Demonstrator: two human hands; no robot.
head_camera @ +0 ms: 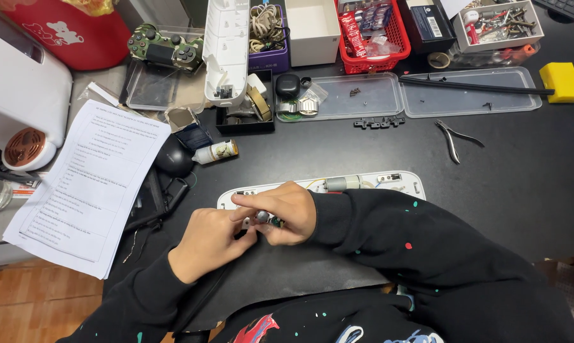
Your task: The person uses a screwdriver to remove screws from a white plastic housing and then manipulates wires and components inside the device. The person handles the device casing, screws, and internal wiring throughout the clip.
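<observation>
A small part (266,219) is pinched by both hands, left hand (207,241) and right hand (287,209), at the near table edge above the white casing (363,184); a steady grip seems needed next.

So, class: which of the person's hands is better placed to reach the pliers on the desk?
Probably the right hand: the pliers lie on its side of the desk, while the left hand would have to cross over.

Single head-worn camera is looking steeply down, close over the near edge of the black bench (528,184), facing toward its cluttered far edge.
</observation>
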